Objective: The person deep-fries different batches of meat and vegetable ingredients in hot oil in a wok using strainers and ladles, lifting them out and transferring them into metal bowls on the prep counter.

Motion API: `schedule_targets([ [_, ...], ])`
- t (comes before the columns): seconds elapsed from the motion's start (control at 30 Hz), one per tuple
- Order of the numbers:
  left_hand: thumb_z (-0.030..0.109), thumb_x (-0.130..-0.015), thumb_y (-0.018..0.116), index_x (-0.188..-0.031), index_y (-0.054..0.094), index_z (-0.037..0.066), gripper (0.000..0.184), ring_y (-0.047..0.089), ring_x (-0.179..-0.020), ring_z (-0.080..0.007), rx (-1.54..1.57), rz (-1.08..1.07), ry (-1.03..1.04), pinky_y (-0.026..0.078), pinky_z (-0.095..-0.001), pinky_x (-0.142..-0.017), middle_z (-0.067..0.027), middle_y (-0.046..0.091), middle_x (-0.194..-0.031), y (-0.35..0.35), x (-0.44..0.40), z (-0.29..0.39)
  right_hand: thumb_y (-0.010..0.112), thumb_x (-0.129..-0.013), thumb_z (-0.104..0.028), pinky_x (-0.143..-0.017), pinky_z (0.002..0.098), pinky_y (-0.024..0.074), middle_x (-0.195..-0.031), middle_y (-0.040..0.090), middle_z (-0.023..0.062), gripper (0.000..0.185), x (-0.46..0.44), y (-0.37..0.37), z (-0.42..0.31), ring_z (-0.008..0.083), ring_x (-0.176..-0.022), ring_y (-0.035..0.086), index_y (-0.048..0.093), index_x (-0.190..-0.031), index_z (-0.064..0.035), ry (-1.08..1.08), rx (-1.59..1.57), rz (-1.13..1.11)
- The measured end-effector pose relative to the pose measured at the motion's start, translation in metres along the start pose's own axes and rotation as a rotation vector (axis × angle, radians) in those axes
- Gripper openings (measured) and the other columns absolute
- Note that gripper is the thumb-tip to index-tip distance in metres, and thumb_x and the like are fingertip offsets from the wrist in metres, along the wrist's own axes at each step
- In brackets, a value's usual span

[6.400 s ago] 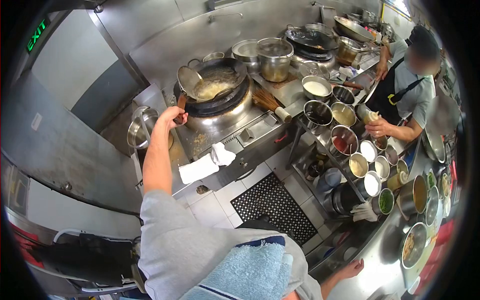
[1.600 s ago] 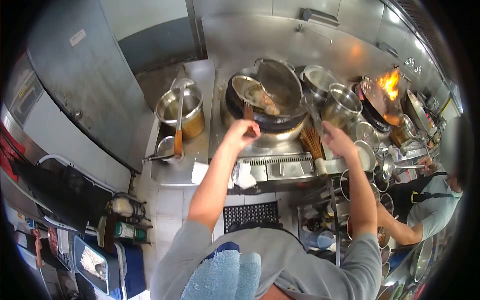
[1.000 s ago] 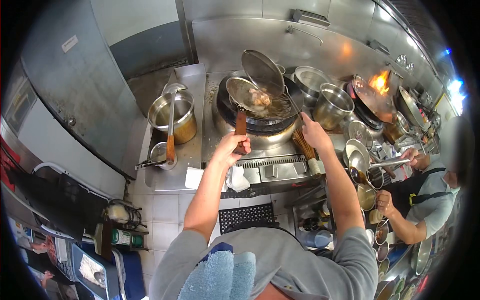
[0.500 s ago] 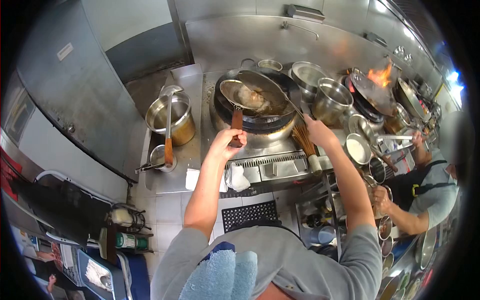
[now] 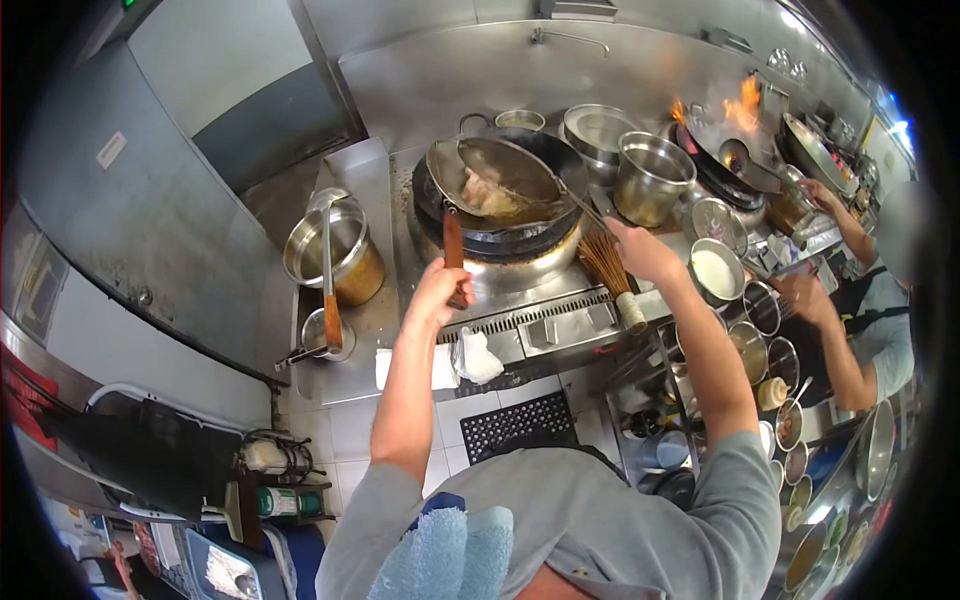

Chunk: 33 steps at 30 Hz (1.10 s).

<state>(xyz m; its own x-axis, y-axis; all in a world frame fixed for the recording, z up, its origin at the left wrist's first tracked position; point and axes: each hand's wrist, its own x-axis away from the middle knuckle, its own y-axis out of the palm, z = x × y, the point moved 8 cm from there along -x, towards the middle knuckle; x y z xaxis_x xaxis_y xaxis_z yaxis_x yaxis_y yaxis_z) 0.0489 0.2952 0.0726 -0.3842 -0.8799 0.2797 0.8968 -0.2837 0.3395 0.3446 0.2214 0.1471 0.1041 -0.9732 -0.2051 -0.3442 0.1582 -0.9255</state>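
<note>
My left hand [image 5: 440, 292] is closed around the wooden handle [image 5: 454, 240] of a round strainer, whose bowl is over or inside the large dark wok [image 5: 560, 150]. Pale, wet-looking pieces of food [image 5: 484, 190] lie there, apparently in the strainer's bowl. My right hand [image 5: 645, 252] grips a utensil with a long thin metal handle [image 5: 588, 208] that slants down to the wok. The working end of that utensil cannot be made out. Below my right hand, a bamboo brush [image 5: 607, 268] leans on the stove's front, bristles up.
Left of the wok stands a steel pot [image 5: 350, 258] with a wooden-handled ladle [image 5: 331, 300] across it. A folded white cloth [image 5: 478, 356] lies at the front edge. Several steel pots stand right, near a flaming wok [image 5: 730, 150] and a co-worker's hand [image 5: 805, 298].
The strainer has shifted, and the food now sits farther left in it. My hands keep their grips. At the right, a ladle now shows in the flaming wok, and the co-worker's arms have moved.
</note>
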Motion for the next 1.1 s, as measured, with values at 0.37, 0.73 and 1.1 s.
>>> schedule_targets([
  [0.37, 0.005, -0.08, 0.045, -0.135, 0.032, 0.004, 0.057, 0.058, -0.061, -0.0235, -0.994, 0.366, 0.23, 0.047, -0.0347, -0.048, -0.0204, 0.058, -0.089, -0.035, -0.042, 0.0, 0.046, -0.081, -0.008, -0.086, 0.0409, 0.044, -0.105, 0.058, 0.0274, 0.044, -0.002, 0.002, 0.048, 0.036, -0.102, 0.057, 0.045, -0.124, 0.0002, 0.263, -0.224, 0.236],
  [0.73, 0.003, -0.075, 0.054, -0.14, 0.032, 0.022, 0.071, 0.059, -0.093, -0.0407, -1.62, 0.315, 0.253, 0.049, -0.0457, -0.081, -0.0283, 0.05, -0.113, -0.005, 0.005, 0.003, 0.046, -0.083, -0.007, -0.047, 0.0362, 0.0478, -0.091, 0.063, 0.022, 0.043, -0.027, 0.053, 0.073, 0.0262, -0.058, 0.062, 0.045, -0.126, -0.0026, 0.346, -0.352, 0.32],
  [1.1, 0.002, -0.075, 0.052, -0.137, 0.035, 0.019, 0.067, 0.061, -0.086, -0.0404, -1.698, 0.303, 0.248, 0.051, -0.0473, -0.075, -0.0284, 0.05, -0.111, -0.005, 0.053, 0.005, 0.045, -0.082, 0.001, -0.034, 0.0229, 0.0311, -0.069, 0.049, 0.0034, 0.039, -0.032, 0.058, 0.066, 0.0077, -0.042, 0.04, 0.043, -0.121, -0.0058, 0.498, -1.175, 0.116],
])
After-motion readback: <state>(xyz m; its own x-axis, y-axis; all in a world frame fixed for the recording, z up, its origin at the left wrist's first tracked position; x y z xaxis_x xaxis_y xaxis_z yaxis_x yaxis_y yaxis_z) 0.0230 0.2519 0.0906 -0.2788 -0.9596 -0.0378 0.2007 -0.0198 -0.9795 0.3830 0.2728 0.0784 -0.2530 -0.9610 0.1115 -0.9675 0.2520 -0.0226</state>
